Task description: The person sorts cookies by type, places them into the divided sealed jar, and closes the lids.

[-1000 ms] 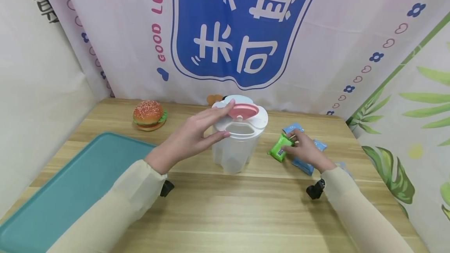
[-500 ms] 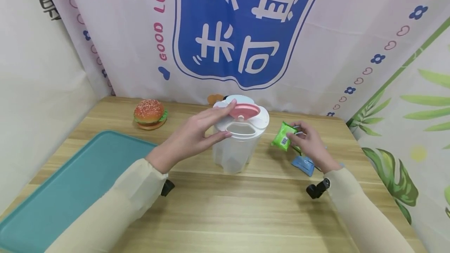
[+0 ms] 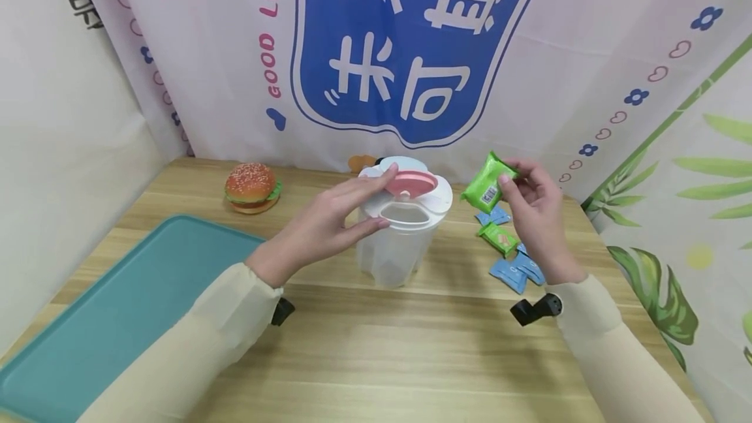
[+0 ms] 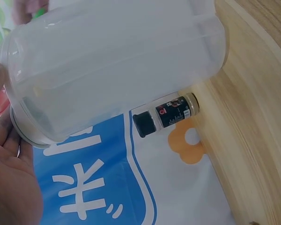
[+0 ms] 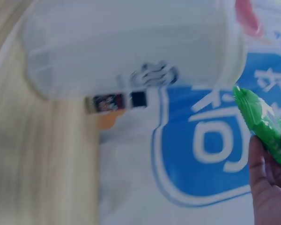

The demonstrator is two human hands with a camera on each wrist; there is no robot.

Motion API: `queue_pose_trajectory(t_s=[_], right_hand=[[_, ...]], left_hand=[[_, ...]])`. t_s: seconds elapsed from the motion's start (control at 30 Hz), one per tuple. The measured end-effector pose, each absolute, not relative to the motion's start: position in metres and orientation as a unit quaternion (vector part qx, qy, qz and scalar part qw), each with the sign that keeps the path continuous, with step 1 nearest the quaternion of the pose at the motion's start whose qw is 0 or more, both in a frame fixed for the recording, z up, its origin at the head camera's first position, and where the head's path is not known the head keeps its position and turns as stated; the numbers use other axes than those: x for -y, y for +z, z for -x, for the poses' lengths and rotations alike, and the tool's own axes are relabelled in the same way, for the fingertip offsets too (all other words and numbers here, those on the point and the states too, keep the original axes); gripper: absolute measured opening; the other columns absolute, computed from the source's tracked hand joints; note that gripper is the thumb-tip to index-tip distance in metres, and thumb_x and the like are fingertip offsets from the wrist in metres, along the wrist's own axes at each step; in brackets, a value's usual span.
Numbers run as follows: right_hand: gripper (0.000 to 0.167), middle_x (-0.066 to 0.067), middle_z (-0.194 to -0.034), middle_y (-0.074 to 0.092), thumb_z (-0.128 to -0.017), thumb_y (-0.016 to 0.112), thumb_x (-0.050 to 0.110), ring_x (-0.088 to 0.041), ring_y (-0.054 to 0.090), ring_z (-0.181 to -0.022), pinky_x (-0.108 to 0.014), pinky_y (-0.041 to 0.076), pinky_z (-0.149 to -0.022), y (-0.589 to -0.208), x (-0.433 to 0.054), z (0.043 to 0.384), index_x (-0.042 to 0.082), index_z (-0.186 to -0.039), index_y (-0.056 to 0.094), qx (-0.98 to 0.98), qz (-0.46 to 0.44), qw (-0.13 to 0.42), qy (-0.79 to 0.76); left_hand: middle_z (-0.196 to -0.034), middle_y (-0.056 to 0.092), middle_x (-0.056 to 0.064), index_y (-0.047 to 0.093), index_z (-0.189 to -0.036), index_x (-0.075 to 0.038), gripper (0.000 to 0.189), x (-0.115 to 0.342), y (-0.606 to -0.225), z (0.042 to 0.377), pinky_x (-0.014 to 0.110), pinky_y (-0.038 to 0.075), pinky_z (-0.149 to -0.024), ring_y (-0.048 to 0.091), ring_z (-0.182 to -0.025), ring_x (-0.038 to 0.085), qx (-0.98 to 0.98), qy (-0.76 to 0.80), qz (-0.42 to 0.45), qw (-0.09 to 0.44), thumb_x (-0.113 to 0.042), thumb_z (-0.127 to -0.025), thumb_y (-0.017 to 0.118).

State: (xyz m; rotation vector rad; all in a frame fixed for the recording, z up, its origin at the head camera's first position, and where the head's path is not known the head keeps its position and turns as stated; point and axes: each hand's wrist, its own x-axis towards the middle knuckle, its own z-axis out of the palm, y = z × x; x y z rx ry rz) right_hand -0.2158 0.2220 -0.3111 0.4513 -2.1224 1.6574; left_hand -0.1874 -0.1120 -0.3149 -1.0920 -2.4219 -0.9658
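A translucent container (image 3: 390, 256) stands upright on the table, its white lid bearing a raised pink flap (image 3: 411, 183) over an uncovered opening. My left hand (image 3: 323, 227) rests on the lid's left side, index finger extended to the flap and thumb touching the front rim. In my right hand (image 3: 537, 211), thumb and fingers pinch a green snack packet (image 3: 487, 185), lifted to the right of the container, apart from it. Another green packet (image 3: 498, 239) lies below among several blue packets (image 3: 510, 275). The right wrist view also has the held packet (image 5: 262, 124) near the lid.
A toy hamburger (image 3: 251, 187) sits at the table's back left. The teal tray (image 3: 129, 305) covers the left side. Behind the container, a small black-capped spice jar (image 4: 173, 112) stands near the printed cloth. A black wrist camera (image 3: 537, 309) juts from the right sleeve.
My right hand has raised the green packet up off the table, uncovering another green packet and blue ones beneath. My left hand has stayed on the lid.
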Motion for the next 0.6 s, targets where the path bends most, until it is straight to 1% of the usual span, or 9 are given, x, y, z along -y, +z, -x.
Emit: queue_pose_trajectory(t_s=[0.13, 0.2, 0.3, 0.43, 0.53, 0.6], right_hand=[[0.023, -0.003, -0.115, 0.064, -0.104, 0.059, 0.001, -0.011, 0.067, -0.094, -0.016, 0.063, -0.083, -0.297, -0.210, 0.207, 0.006, -0.125, 0.065, 0.721, -0.195, 0.217, 0.629], [0.023, -0.004, -0.115, 0.065, -0.103, 0.060, -0.001, -0.011, 0.069, -0.095, -0.018, 0.064, -0.083, -0.292, -0.203, 0.202, 0.006, -0.124, 0.066, 0.708, -0.216, 0.219, 0.636], [0.025, -0.002, -0.115, 0.067, -0.101, 0.060, -0.006, -0.010, 0.071, -0.094, -0.021, 0.065, -0.083, -0.286, -0.192, 0.196, 0.001, -0.124, 0.066, 0.701, -0.259, 0.225, 0.625], [0.025, 0.004, -0.114, 0.069, -0.097, 0.060, -0.014, -0.007, 0.072, -0.093, -0.021, 0.065, -0.082, -0.284, -0.180, 0.190, -0.013, -0.122, 0.061, 0.701, -0.309, 0.227, 0.601], [0.025, 0.009, -0.114, 0.071, -0.095, 0.060, -0.018, -0.005, 0.073, -0.097, -0.021, 0.065, -0.085, -0.285, -0.171, 0.184, -0.020, -0.120, 0.057, 0.708, -0.327, 0.227, 0.584], [0.025, 0.011, -0.115, 0.071, -0.094, 0.060, -0.020, -0.004, 0.073, -0.101, -0.021, 0.064, -0.086, -0.286, -0.166, 0.181, -0.020, -0.118, 0.057, 0.711, -0.336, 0.228, 0.574]], left_hand=[[-0.161, 0.053, 0.005, 0.039, -0.163, -0.019, 0.076, 0.112, -0.314, 0.187, 0.047, 0.046, -0.123, 0.049, -0.151, 0.027, 0.846, -0.341, 0.380, 0.152, -0.024, -0.097, 0.077], [-0.161, 0.053, 0.005, 0.039, -0.163, -0.020, 0.076, 0.112, -0.314, 0.186, 0.048, 0.046, -0.122, 0.049, -0.151, 0.027, 0.847, -0.342, 0.379, 0.149, -0.024, -0.097, 0.077], [-0.160, 0.054, 0.006, 0.039, -0.163, -0.019, 0.076, 0.112, -0.314, 0.186, 0.048, 0.046, -0.122, 0.049, -0.151, 0.028, 0.846, -0.344, 0.379, 0.148, -0.023, -0.097, 0.076], [-0.159, 0.055, 0.008, 0.039, -0.163, -0.016, 0.075, 0.113, -0.314, 0.187, 0.047, 0.046, -0.123, 0.050, -0.150, 0.029, 0.843, -0.345, 0.383, 0.152, -0.021, -0.098, 0.076], [-0.158, 0.055, 0.008, 0.038, -0.163, -0.017, 0.075, 0.113, -0.315, 0.187, 0.046, 0.046, -0.122, 0.051, -0.149, 0.028, 0.843, -0.343, 0.384, 0.152, -0.021, -0.098, 0.076], [-0.159, 0.055, 0.008, 0.038, -0.163, -0.018, 0.076, 0.112, -0.315, 0.188, 0.046, 0.047, -0.122, 0.051, -0.149, 0.028, 0.844, -0.343, 0.384, 0.150, -0.021, -0.098, 0.076]])
